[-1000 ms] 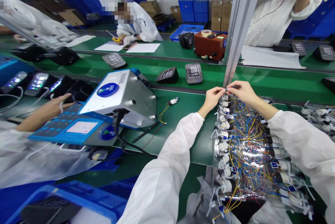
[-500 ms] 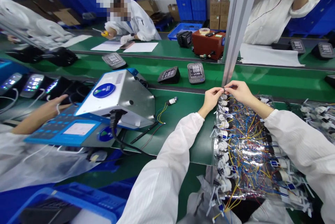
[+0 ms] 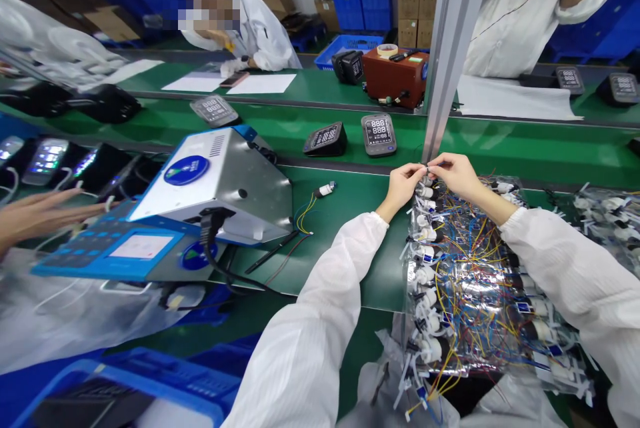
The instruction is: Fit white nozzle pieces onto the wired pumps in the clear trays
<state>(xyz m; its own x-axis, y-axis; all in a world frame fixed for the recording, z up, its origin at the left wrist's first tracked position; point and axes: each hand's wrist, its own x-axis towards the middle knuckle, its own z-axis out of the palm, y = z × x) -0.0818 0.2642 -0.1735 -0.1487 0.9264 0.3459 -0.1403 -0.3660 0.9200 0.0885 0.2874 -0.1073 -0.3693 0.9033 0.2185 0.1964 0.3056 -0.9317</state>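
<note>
As left hand (image 3: 401, 187) and right hand (image 3: 456, 175) pinch, fingers (image 3: 417, 172) together on a tiny part (image 3: 428, 170), a monitor (image 3: 379, 135) beyond reads "888".

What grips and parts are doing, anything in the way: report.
Left grip and right grip: close together, pinching a tiny, unidentifiable item. Wired white parts: lined up in two rows. Metal post: just beyond both grips.

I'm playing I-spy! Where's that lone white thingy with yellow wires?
In the middle of the head view, the white part lies on the green tabletop, between the silver machine and the left hand.
</note>
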